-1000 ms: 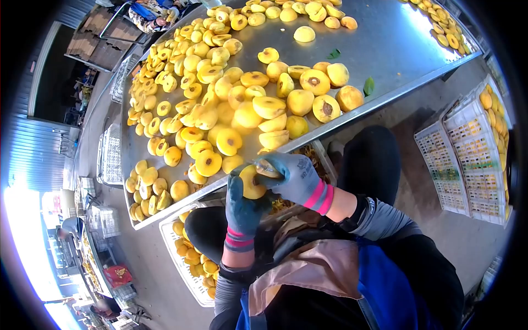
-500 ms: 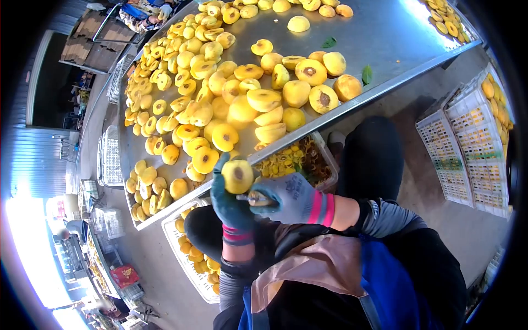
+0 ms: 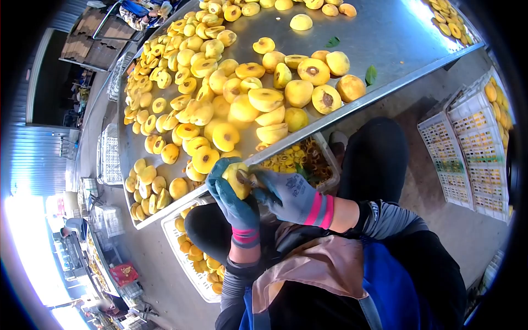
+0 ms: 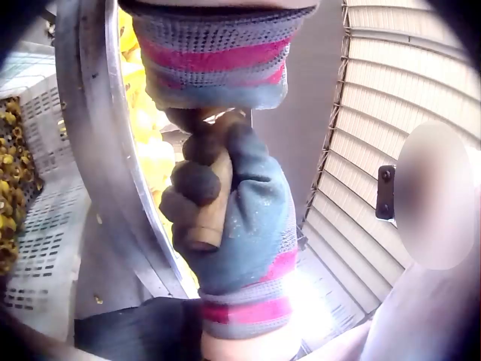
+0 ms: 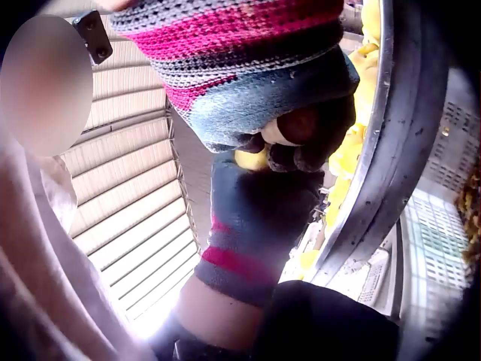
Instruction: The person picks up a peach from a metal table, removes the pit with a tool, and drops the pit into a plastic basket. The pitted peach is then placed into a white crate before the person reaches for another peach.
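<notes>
Apron [image 3: 316, 267], dusty pink, bunched across the person's lap; blue cloth [image 3: 390, 283] alongside.

Left hand [image 3: 234, 203], in a grey-and-teal knit glove with pink cuff bands; fingers curled about one yellow fruit half [image 3: 237, 180], held up just in front of the table edge, brown at its centre.

Right hand [image 3: 291, 195], gloved to match, directly beside the left; fingers closed round a wooden handle [image 4: 210, 224], best seen in the left wrist view. Working end of the tool, at the fruit, not clearly visible.

Knees [image 3: 377, 157], dark-trousered, one to either side of the hands.

Tub [image 3: 331, 159], pale, between the knees and partly under the table; yellow and brown fruit scraps inside.

Crate [image 3: 183, 261], white, beside the left knee, holding yellow fruit.

Table [image 3: 379, 38], sheet metal with raised rim; many fruit halves [image 3: 220, 110] heaped at its left part, some cut face up, others domed side up. Two green leaves [image 3: 370, 75] lie apart on the right.

Crates [image 3: 462, 151], white lattice, to the right on the floor; fruit visible within.

Background, left: more white crates [image 3: 110, 157], a second table [image 3: 96, 256] bearing yellow pieces, a red item [image 3: 124, 273], corrugated wall [image 3: 41, 159].

Overhead, wrist views: ribbed roof [image 4: 383, 135].
</notes>
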`<state>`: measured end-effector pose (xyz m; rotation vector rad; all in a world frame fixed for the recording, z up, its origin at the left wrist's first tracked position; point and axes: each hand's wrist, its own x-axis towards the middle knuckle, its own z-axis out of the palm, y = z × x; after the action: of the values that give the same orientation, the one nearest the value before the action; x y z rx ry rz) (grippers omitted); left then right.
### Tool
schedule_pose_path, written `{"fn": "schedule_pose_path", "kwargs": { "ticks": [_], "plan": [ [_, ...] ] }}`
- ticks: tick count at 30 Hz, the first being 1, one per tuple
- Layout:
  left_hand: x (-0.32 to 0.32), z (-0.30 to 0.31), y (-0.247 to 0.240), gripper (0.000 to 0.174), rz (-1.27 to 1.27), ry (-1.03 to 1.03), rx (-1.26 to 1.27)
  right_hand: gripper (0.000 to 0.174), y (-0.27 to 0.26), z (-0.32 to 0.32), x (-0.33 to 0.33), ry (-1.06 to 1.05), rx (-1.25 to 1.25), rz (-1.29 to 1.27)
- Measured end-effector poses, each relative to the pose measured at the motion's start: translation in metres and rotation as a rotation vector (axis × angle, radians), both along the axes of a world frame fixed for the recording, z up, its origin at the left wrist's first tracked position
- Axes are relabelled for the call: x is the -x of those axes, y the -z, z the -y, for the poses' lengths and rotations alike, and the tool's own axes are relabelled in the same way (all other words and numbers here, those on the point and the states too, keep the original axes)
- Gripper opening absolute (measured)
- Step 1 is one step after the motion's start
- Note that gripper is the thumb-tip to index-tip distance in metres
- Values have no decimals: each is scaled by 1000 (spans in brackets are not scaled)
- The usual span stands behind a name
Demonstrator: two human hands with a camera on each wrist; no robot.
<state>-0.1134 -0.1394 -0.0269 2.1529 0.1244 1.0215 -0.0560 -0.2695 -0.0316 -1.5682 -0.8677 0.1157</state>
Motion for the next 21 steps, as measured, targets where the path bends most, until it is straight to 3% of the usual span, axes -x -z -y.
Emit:
{"fn": "schedule_pose_path", "kwargs": {
  "ticks": [3, 7, 11, 14, 17, 18, 21],
  "plan": [
    [-4, 7, 5, 38, 77, 9, 149, 36, 1, 0, 0, -4, -33, -13],
    [-4, 7, 2, 32, 42, 5, 138, 34, 9, 0, -4, 2, 9, 77],
    [0, -8, -4, 28, -171, -72, -152, 31, 12, 2, -7, 10, 60, 222],
    [5, -9, -12, 44, -353, 26, 439, 29, 0, 12, -11, -109, 248, 207],
    [1, -15, -23, 45, -485, 113, 965, 28, 1, 13, -12, -175, 365, 153],
    [0, -18, -25, 47, -531, 167, 1042, 28, 2, 12, -10, -155, 350, 113],
    [1, -10, -9, 55, -264, 74, 710, 28, 5, 11, -7, -125, 298, 12]
  ]
}}
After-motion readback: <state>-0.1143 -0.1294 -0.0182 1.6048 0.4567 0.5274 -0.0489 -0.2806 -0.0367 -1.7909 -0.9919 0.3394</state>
